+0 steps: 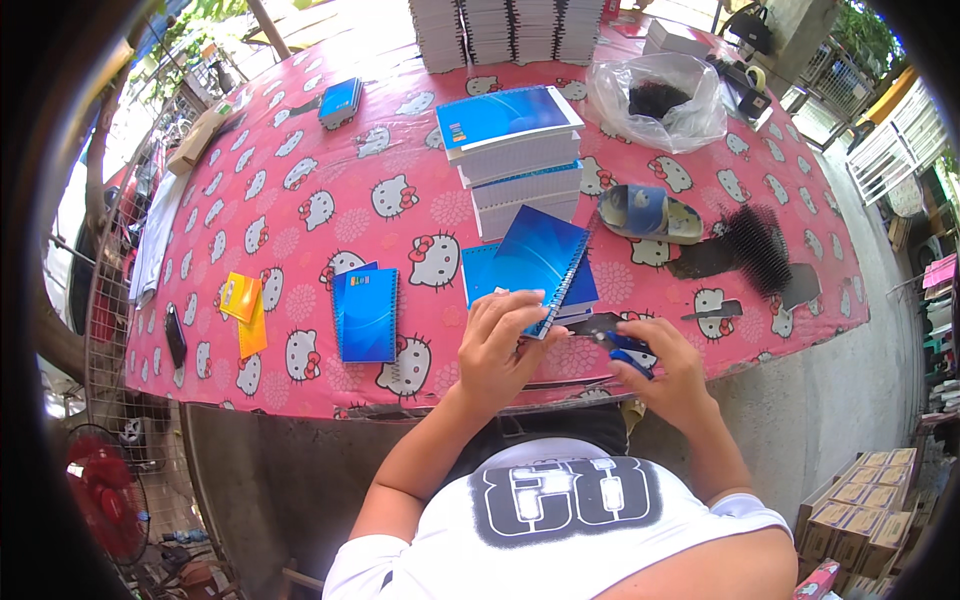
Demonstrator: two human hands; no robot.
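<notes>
My left hand point(495, 345) is closed on the lower end of a blue-covered spiral notebook point(540, 250), which is tilted above other blue notebooks. A black wire coil runs down the notebook's right edge. In my right hand point(675, 375) is a pair of blue-handled pliers point(632, 352), their jaws close to the coil's lower end. My fingers partly hide the handles. Just behind the notebook rises a stack of unbound blue-covered page blocks point(525, 150). To the left lie two finished-looking blue spiral notebooks point(368, 315), one on the other.
On the pink patterned table point(430, 200) are a slipper point(650, 212), a pile of black coils point(758, 250) and a clear plastic bag point(700, 115) with dark contents. Small yellow notebooks point(242, 300) and a dark phone-like object point(175, 337) lie left. Tall notebook stacks point(490, 35) stand at the back.
</notes>
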